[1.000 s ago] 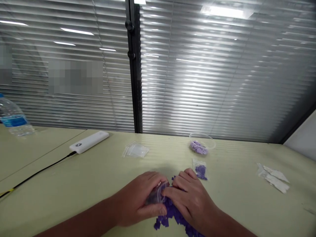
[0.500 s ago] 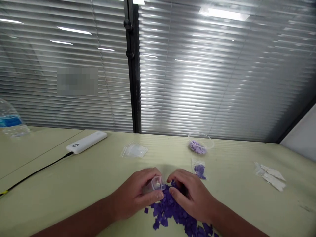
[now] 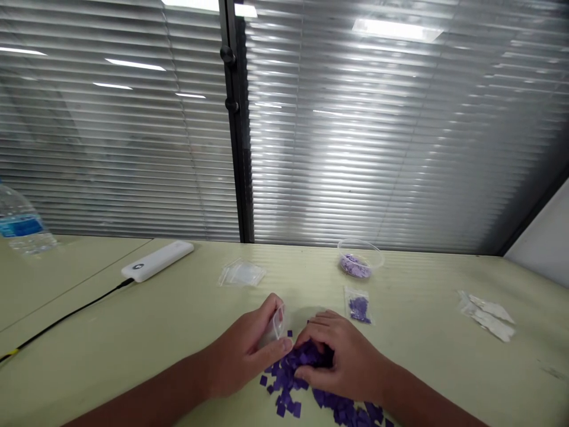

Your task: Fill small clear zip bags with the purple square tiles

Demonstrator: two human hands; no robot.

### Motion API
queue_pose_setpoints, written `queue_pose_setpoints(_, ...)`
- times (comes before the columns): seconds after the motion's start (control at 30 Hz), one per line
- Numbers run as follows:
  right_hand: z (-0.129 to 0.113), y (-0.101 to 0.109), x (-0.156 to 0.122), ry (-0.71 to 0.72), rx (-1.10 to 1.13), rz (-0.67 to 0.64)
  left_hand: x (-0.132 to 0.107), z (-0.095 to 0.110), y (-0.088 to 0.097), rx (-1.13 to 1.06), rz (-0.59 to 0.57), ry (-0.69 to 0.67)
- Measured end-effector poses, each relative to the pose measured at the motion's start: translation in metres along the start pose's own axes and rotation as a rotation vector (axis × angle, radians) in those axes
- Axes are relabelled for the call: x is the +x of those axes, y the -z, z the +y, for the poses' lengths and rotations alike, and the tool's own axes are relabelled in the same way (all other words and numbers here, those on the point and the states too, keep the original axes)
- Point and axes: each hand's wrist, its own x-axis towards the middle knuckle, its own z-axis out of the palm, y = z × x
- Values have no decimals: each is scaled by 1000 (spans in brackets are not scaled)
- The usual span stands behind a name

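Observation:
My left hand [image 3: 255,350] is closed on a small clear plastic bag [image 3: 274,329], its mouth spread and facing right. Beside it, my right hand [image 3: 340,350] curls down into a heap of small purple squares [image 3: 284,379], with a clump of them between thumb and fingers. Many squares lie loose on the table under and in front of the right hand. Just beyond that hand lies a small clear bag with purple pieces inside [image 3: 359,308]. The tips of the right fingers are partly hidden by the hand and the heap.
Flat clear bags [image 3: 242,273] lie at the back centre. A round clear tub [image 3: 362,261] with pale purple pieces stands behind. White torn scraps [image 3: 489,314] lie right. A white power bank [image 3: 157,261] with a black cable [image 3: 66,311] and a water bottle [image 3: 24,222] are left.
My right hand has moved down into the purple squares and gathered a clump. The bag in my left hand has turned more upright, its mouth tilting up.

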Motion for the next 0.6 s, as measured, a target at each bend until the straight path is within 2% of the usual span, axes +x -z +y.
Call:
queue_pose_setpoints(0.2,2,-1,1,30,-29,43,-1,3,2,37,-40,-56)
queue_pose_setpoints(0.4,4,-1,1,36,-38,74,3,2,-1,72,-23,5)
queue_pose_setpoints(0.6,1,2,2,35,-11,161,5,-1,-3,137,-5,-5)
